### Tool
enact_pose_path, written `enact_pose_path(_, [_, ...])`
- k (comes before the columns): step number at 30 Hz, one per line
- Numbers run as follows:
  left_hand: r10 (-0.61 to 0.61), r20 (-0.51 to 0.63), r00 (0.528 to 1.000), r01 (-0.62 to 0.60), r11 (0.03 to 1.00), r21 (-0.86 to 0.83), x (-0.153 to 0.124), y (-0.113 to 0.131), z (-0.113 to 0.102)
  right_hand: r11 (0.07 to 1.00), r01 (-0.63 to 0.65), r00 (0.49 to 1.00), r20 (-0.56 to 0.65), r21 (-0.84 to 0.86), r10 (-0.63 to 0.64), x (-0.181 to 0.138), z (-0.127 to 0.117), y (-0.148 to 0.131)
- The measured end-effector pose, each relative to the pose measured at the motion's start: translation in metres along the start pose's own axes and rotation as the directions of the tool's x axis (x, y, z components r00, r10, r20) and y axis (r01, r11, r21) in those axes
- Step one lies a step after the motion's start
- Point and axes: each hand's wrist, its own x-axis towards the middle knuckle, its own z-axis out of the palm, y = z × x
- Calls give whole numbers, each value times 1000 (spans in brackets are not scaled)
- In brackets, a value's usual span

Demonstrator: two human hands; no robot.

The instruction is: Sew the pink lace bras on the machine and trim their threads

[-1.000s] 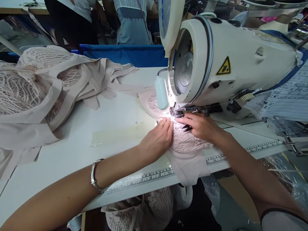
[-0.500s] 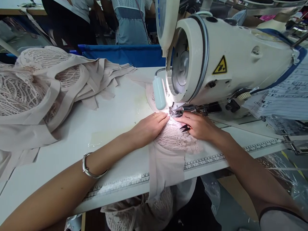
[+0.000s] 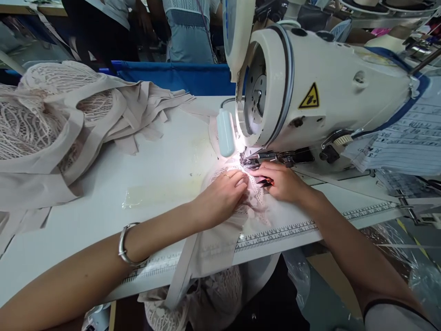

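Note:
A pale pink lace piece with plain fabric bands (image 3: 255, 209) lies under the needle area of a white sewing machine (image 3: 330, 87). My left hand (image 3: 220, 197), its fingers curled, grips the lace just in front of the presser foot (image 3: 249, 162). My right hand (image 3: 285, 183) is on the other side of the foot, its index finger touching the lace edge. Small thread snips (image 3: 266, 182) with dark blades are held in its palm, the blades pointing left. A plain band of the piece hangs over the table's front edge. The needle itself is hard to make out in the glare.
A small lamp (image 3: 225, 133) lights the sewing spot. More lace garment pieces (image 3: 37, 124) are heaped at left. A measuring tape (image 3: 275, 236) runs along the front edge. Written sheets (image 3: 413, 138) hang at right. Two people stand beyond the blue cloth barrier (image 3: 172, 76).
My left hand has drawn toward me, its flat fingers now curled on the lace. The piece has turned, its hanging band swinging left. My right hand has hardly moved.

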Motion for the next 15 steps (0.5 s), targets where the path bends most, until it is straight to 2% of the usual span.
enact_pose_path(3, [23, 43, 999, -21, 999, -48, -1, -6, -2, 998, 35, 998, -52, 43, -33, -3, -2, 2])
enact_pose_path(6, [-27, 77, 997, 29, 999, -23, 1, -7, -2, 995, 102, 992, -81, 3, -102, -4, -4, 1])
enact_pose_path(8, [-38, 57, 998, 38, 999, 13, 1, -6, 0, 990, 136, 987, -84, -42, -139, -2, -5, 0])
enact_pose_path(11, [17, 18, 1000, -18, 999, 38, 1, -7, 4, 966, 235, 967, -70, -105, -243, 1, -5, -1])
enact_pose_path(15, [65, 8, 998, -65, 998, -10, 1, -21, 2, 932, 336, 933, -90, -135, -349, 4, -4, 3])
